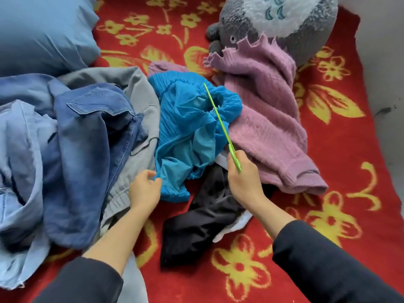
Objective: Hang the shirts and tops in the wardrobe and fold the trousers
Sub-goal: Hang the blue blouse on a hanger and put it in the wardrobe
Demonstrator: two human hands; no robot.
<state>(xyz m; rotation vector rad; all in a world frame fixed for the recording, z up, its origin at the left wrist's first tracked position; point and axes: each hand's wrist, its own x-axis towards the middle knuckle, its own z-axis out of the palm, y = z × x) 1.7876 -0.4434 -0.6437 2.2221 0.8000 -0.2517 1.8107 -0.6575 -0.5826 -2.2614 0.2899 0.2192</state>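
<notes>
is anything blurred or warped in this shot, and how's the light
Head view: soft, even light, no glare, only faint shadows; the thin green plastic hanger in the right hand is crisp; the plump blue pillow and the frame edges look softer and wide-angle bowed.

Turquoise top (185, 127), mauve sweater (269, 119), red yellow-flowered blanket (328, 215), green hanger (220, 123).

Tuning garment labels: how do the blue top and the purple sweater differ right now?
The blue top is thin, crinkled fabric bunched in a heap; the purple sweater is thick knit, spread out longer. The left hand pinches the blue top's edge; no hand holds the sweater. The sweater's upper end leans on the plush toy; the blue top lies amid the pile. Both lie on the red blanket, unhung.
</notes>
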